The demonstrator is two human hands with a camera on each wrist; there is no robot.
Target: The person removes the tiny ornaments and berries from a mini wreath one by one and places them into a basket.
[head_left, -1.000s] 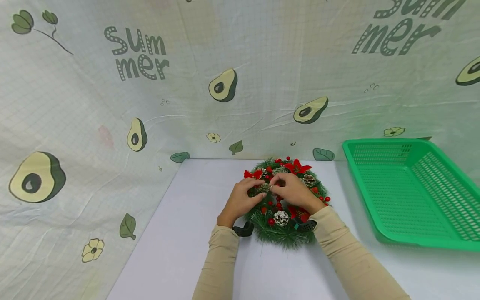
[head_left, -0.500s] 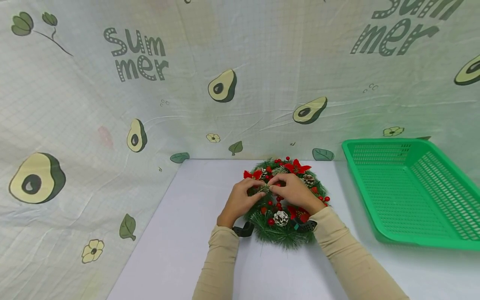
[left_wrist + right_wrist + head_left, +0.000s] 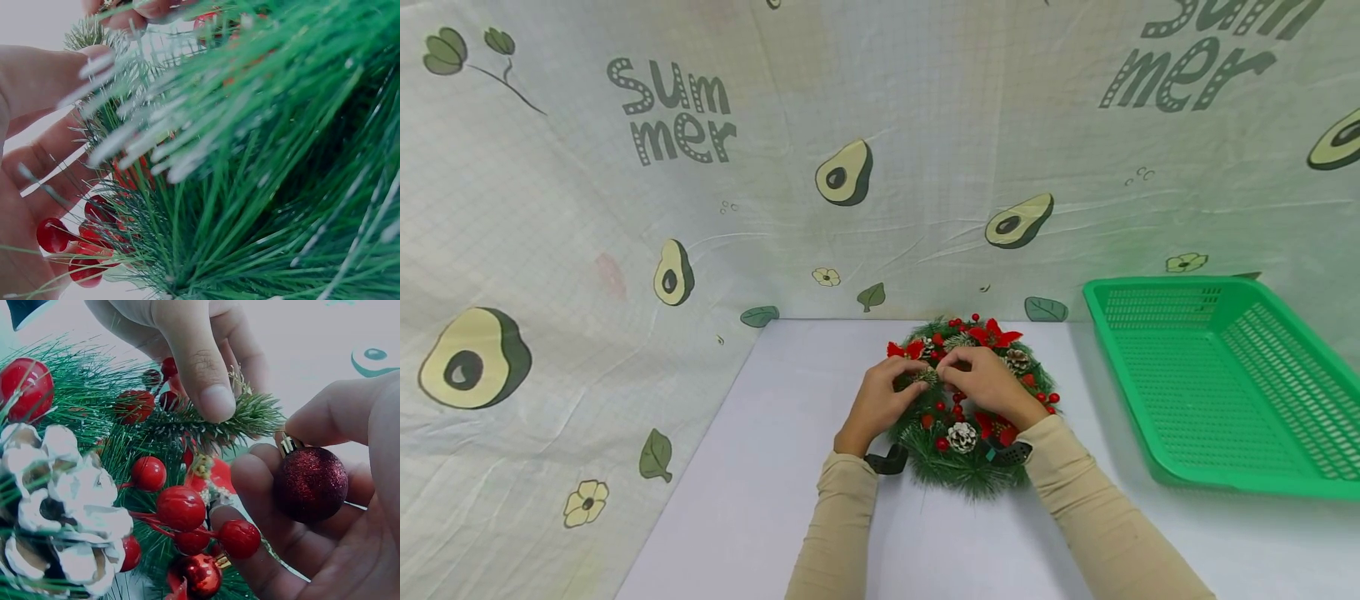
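While a dark red bauble (image 3: 310, 485) sits just beside a green sprig (image 3: 255, 416), the right hand (image 3: 988, 385) pinches its gold cap (image 3: 290, 444); the left hand (image 3: 883, 402) pinches the sprig. Their wreath (image 3: 970, 473) lies on a white table (image 3: 760, 500), left of a perforated green basket (image 3: 1247, 483).

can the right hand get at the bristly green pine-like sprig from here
Probably yes: the right hand is close beside the bristly green pine-like sprig, whose tip juts free of the left hand, though the right hand holds a glittery dark red ball.
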